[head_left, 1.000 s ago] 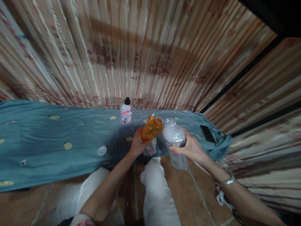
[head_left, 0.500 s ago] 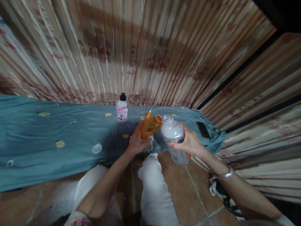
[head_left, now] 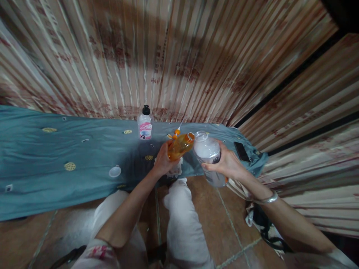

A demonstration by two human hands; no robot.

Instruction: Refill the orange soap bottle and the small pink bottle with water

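**Two bottles, mouth to mouth over the cloth's edge**

The left hand is wrapped tight around the lower body of the orange bottle, tipping it well over to the right so its open neck points at the other bottle. And there is the right hand, fingers closed round the side of the clear bottle, which leans slightly left, its open mouth right beside the orange one's neck — touching or a hair apart, I cannot tell. Both bottles hang in the air between the two hands, above the near edge of the blue cloth. A crumpled white rag sits just below the left hand, by the cloth's edge. Farther back on the cloth, a small pink-labelled bottle stands upright with a black cap, well apart from the action. A white lid lies on the cloth to the left, and a dark phone rests at the right end, beyond the right hand.
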